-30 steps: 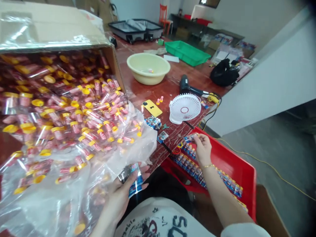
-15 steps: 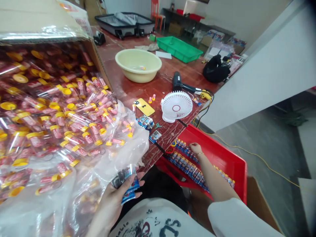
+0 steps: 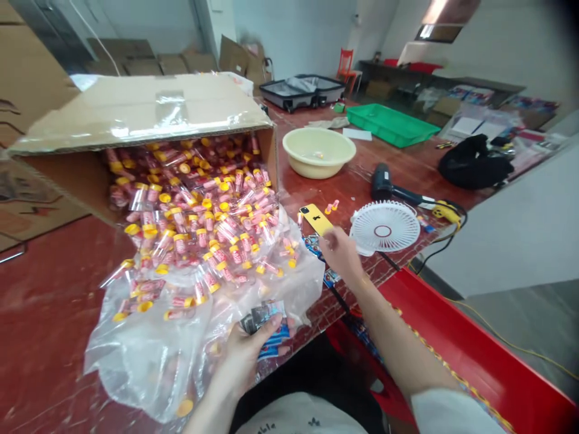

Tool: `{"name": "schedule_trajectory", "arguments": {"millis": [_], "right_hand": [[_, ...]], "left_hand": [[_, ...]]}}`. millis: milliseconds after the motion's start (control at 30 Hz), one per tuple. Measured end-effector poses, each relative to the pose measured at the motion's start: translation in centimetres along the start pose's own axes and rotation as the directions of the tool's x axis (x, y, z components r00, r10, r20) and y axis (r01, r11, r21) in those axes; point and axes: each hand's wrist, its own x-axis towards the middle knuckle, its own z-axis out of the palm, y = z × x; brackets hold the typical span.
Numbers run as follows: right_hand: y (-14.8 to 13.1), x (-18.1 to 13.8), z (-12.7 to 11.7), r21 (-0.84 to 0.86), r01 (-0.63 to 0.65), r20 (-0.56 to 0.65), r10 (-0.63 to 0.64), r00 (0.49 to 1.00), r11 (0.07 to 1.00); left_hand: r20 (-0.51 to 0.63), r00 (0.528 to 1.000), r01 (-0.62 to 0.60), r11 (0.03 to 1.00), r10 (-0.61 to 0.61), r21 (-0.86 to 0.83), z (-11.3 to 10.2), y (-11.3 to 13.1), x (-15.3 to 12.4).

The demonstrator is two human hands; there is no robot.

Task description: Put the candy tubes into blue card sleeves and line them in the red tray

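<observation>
My left hand (image 3: 246, 349) grips several small blue-and-silver packets (image 3: 279, 333), fanned between thumb and fingers above the clear plastic sheet. Stretched over the table edge, my right hand (image 3: 342, 258) is smeared by motion; its fingertips are unclear, and I cannot tell what they hold. Beside it lie a yellow phone (image 3: 316, 219) and loose blue packets (image 3: 312, 242), partly covered by the hand. Clear tubes with yellow caps and pink contents (image 3: 217, 253) spill from a tipped cardboard box (image 3: 126, 114) onto the plastic sheet (image 3: 136, 355).
A white fan (image 3: 384, 228) and a black heat gun (image 3: 384, 182) lie on the red table right of the phone. Behind are a cream basin (image 3: 319, 166) and a green tray (image 3: 389, 129). A red bin (image 3: 452, 325), with rows of packed items along its near side, stands below the table edge.
My right hand has come up from the rows in the red bin to the packets beside the phone. My left hand still holds its packets. The view has turned left.
</observation>
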Motion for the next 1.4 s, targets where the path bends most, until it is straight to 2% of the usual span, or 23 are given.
{"name": "schedule_trajectory", "arguments": {"millis": [67, 133, 200, 267, 367, 433, 467, 533, 567, 600, 667, 767, 833, 900, 967, 1000, 1100, 1167, 1267, 1400], "right_hand": [[-1.9, 5.8, 3.2, -0.043, -0.040, 0.090, 0.044, 0.995, 0.998], [-2.4, 10.0, 5.8, -0.090, -0.106, 0.143, 0.118, 0.983, 0.990], [-2.2, 12.0, 7.3, -0.118, -0.169, 0.177, 0.188, 0.966, 0.978], [-1.9, 11.9, 7.3, -0.110, -0.205, 0.185, 0.223, 0.957, 0.973], [-2.1, 8.9, 5.0, -0.025, -0.195, 0.156, 0.197, 0.968, 0.980], [-3.0, 5.5, 2.7, 0.241, -0.134, 0.192, 0.088, 0.977, 0.961], [-3.7, 3.6, 1.7, 0.431, -0.102, 0.227, 0.002, 0.974, 0.896], [-5.2, -0.2, 0.0, 0.749, -0.099, 0.279, -0.177, 0.944, 0.655], [-6.0, -1.8, -0.5, 0.828, -0.121, 0.293, -0.240, 0.925, 0.547], [-6.6, -3.1, -1.0, 0.856, -0.139, 0.309, -0.277, 0.910, 0.498], [-7.3, -4.8, -1.5, 0.857, -0.108, 0.302, -0.321, 0.898, 0.504], [-7.8, -5.2, -2.0, 0.795, 0.132, 0.181, -0.440, 0.879, 0.591], [-8.1, -4.8, -2.3, 0.722, 0.301, 0.124, -0.544, 0.830, 0.623], [-8.3, -4.4, -2.5, 0.675, 0.394, 0.128, -0.624, 0.770, 0.624], [-8.3, -4.1, -2.4, 0.697, 0.363, 0.183, -0.643, 0.744, 0.618], [-8.3, -4.2, -2.1, 0.731, 0.293, 0.228, -0.626, 0.746, 0.616], [-7.8, -5.0, -1.0, 0.819, -0.028, 0.397, -0.529, 0.750, 0.573], [-7.6, -6.2, -0.4, 0.835, -0.141, 0.446, -0.505, 0.739, 0.531], [-7.9, -8.7, 0.1, 0.814, -0.120, 0.457, -0.501, 0.735, 0.568], [-8.8, -10.6, 0.5, 0.760, -0.049, 0.390, -0.395, 0.832, 0.649]], "left_hand": [[0.020, 0.999, -0.037, 0.999, 0.036, 0.020, -0.4, 0.0, 0.2], [0.026, 0.997, -0.077, 0.997, 0.076, 0.015, -0.9, 0.0, 0.4], [0.030, 0.994, -0.108, 0.994, 0.108, 0.002, -1.5, -0.1, 0.7], [0.033, 0.993, -0.116, 0.993, 0.116, 0.003, -2.0, -0.1, 1.0], [0.048, 0.995, -0.086, 0.996, 0.085, 0.011, -2.5, 0.0, 1.2], [0.091, 0.993, -0.082, 0.996, 0.080, 0.019, -2.4, 0.1, 1.4], [0.116, 0.990, -0.084, 0.996, 0.080, 0.027, -2.4, 0.1, 1.5], [0.138, 0.986, -0.095, 0.995, 0.089, 0.043, -2.1, 0.0, 1.6], [0.139, 0.986, -0.100, 0.994, 0.092, 0.051, -2.0, -0.1, 1.6], [0.140, 0.986, -0.105, 0.993, 0.096, 0.062, -1.9, -0.2, 1.6], [0.127, 0.986, -0.119, 0.990, 0.109, 0.074, -1.7, -0.4, 1.6], [0.062, 0.988, -0.145, 0.988, 0.141, 0.049, -1.4, -0.5, 1.2], [0.027, 0.987, -0.162, 0.986, 0.161, 0.048, -1.3, -0.4, 1.1], [0.030, 0.986, -0.165, 0.982, 0.163, 0.090, -1.3, -0.4, 1.0], [0.034, 0.988, -0.152, 0.984, 0.150, 0.094, -1.4, -0.5, 1.0], [0.040, 0.990, -0.140, 0.987, 0.137, 0.074, -1.4, -0.5, 0.9], [0.067, 0.994, -0.087, 0.995, 0.091, -0.054, -1.2, -0.4, 0.7], [0.076, 0.996, -0.042, 0.989, 0.053, -0.142, -0.8, -0.3, 0.6], [0.069, 0.998, 0.028, 0.968, -0.011, -0.250, -0.2, 0.1, 0.5], [0.108, 0.994, 0.019, 0.971, 0.007, -0.239, 0.1, 0.4, 0.6]]}}
